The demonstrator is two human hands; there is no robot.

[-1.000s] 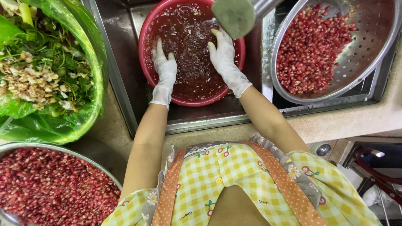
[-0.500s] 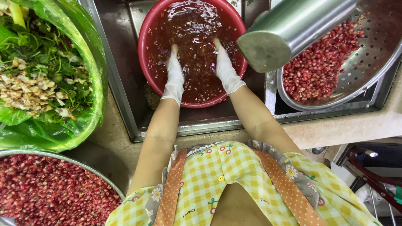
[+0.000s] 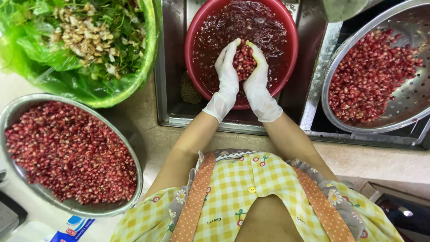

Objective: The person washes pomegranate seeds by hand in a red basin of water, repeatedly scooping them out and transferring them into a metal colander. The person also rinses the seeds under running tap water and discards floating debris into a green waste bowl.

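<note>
Two gloved hands were raised together over the red basin [image 3: 197,67], cupping a heap of pomegranate seeds [image 3: 244,60] between them. The left hand [image 3: 227,74] and the right hand [image 3: 256,80] were each curled half shut, fingertips nearly meeting at the top of the heap and palms pressed against its sides. Half a second before, both hands had been sunk wrist-deep in the basin's dark water, apart from each other and holding nothing that showed; a second before, they had lain flat and spread on the surface. The view had also shifted: the steel cylinder that crossed the upper right earlier had gone, and only a blurred greenish shape [image 3: 342,9] remained at the top edge.

The basin stood in a steel sink [image 3: 172,103]. To its right a perforated steel colander [image 3: 416,96] held more seeds; to the lower left a steel bowl [image 3: 71,206] was full of them. A green bag [image 3: 89,85] of leaves and peel scraps sat at the upper left.

The far rim of the basin was cut off by the top edge, as were the bag and the colander at their outer sides. The murky red water hid whatever lay at the basin's bottom. How many seeds sat lower in the cupped palms could not be told, since the gloves covered them.
</note>
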